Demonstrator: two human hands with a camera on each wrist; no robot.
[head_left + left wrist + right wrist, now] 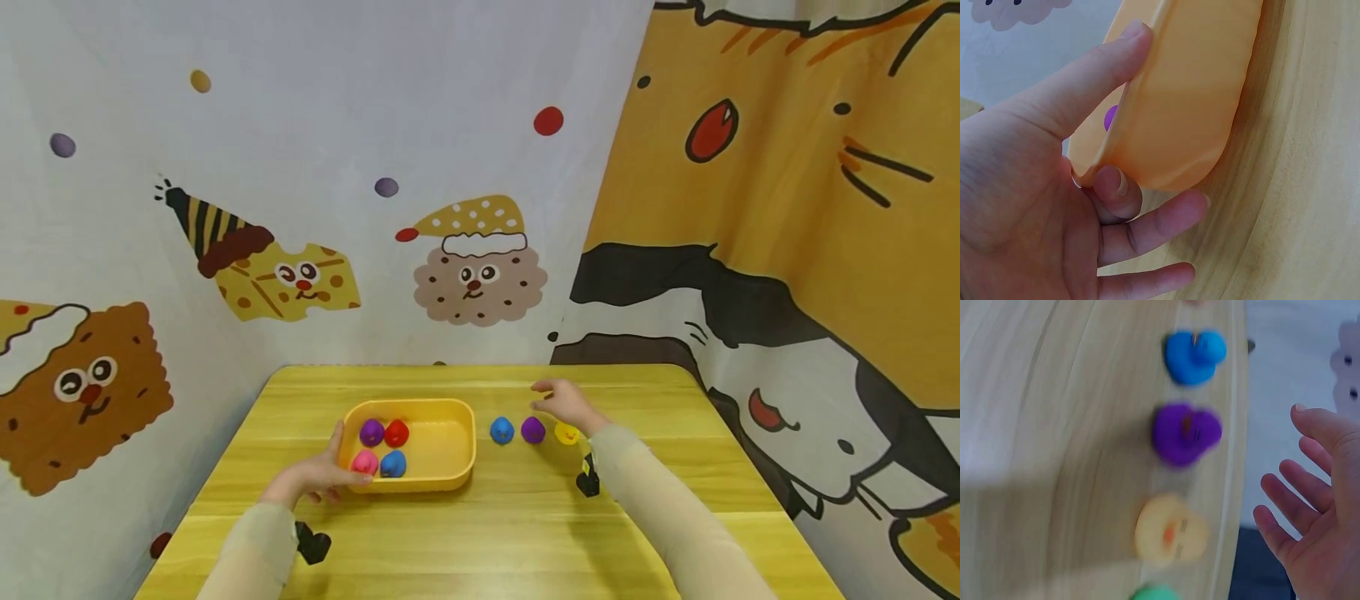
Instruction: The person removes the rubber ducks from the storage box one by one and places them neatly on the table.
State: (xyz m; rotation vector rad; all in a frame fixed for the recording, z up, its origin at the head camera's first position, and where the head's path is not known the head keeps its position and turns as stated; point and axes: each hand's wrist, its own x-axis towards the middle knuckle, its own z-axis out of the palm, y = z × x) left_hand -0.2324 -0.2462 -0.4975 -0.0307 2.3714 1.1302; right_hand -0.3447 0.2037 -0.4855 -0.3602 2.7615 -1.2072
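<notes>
My left hand (318, 473) grips the left end of a yellow plastic basket (441, 450), thumb along one side of the rim and index finger at the corner. Inside it sit a purple duck (371, 432), a red duck (397, 433), a pink duck (365, 462) and a blue duck (393, 464). My right hand (567, 402) hovers with loosely spread, bare fingers above a row of rubber ducks. In that row are another blue duck (1192, 357), another purple duck (1180, 434), a yellow duck (1169, 531) and a partly cut-off green duck (1155, 593).
Everything stands on a wood-grain table (487, 542). A cartoon-printed cloth (465, 100) hangs behind its far edge and along the sides. The right forearm (667, 508) reaches across the table's right part and hides some of it.
</notes>
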